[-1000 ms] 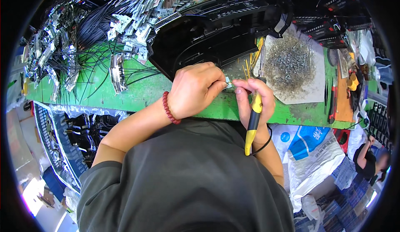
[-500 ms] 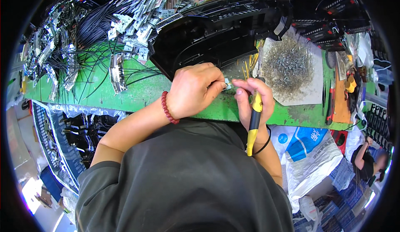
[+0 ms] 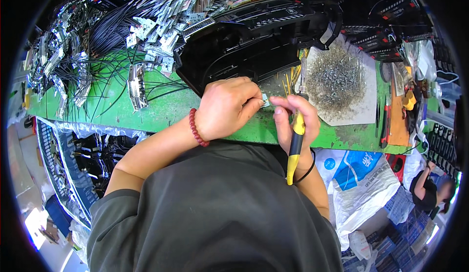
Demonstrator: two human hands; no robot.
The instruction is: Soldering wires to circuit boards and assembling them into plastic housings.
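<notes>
My left hand [image 3: 228, 107] is closed in a pinch on a small pale circuit board [image 3: 265, 100], which pokes out past the fingertips. Most of the board is covered by my fingers. A yellow-and-black soldering iron [image 3: 296, 142] lies in my right hand [image 3: 307, 115], its metal end pointing away from me and its tail toward my body. The right thumb and fingertips are just right of the board; whether they pinch something thin there, I cannot tell. Beyond my left hand, a large black plastic housing [image 3: 239, 69] rests tilted on the green bench [image 3: 166, 118].
Circuit boards with black wires [image 3: 166, 8] are heaped at the far left. A metal-faced board [image 3: 137, 87] lies nearer. Right of the iron is a pale sheet [image 3: 359, 113] covered with metal bits. Pliers [image 3: 386, 125] lie at the right edge. Another person [image 3: 425, 191] is at far right.
My right hand has shifted slightly toward me, with the soldering iron in it. The small board in my left fingers has turned a little and shows more of its face.
</notes>
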